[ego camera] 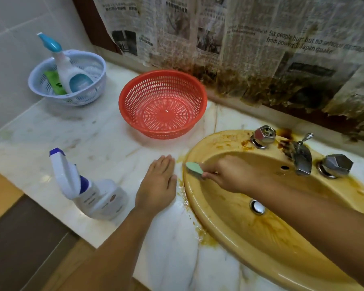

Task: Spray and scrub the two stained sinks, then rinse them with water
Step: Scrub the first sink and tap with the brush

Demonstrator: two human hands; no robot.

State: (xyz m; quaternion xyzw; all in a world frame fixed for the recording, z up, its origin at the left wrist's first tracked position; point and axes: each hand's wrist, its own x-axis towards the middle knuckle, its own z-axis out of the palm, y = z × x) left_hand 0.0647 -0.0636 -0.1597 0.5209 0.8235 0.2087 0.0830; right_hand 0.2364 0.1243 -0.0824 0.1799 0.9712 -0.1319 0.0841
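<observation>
The fingers (211,175) of the right hand (229,175) are curled round the handle of a small green brush (194,168). Its head is pressed on the left rim of the stained yellow sink (229,219), right where brown gunk spills onto the table (93,133). The left hand (158,185) is laid flat on the table just beside that rim, with straight fingers and nothing held. Scrubbing looks like the step in hand, tbh. Short firm strokes along the rim are probably wanted, then the streaks by the drain (257,207) and the crust round the faucet (301,156). The spray bottle (93,194) is kept near the left hand for a re-spray. Further back, a red basket (135,97) and a blue basket (40,85) are parked. No second sink is seen.
</observation>
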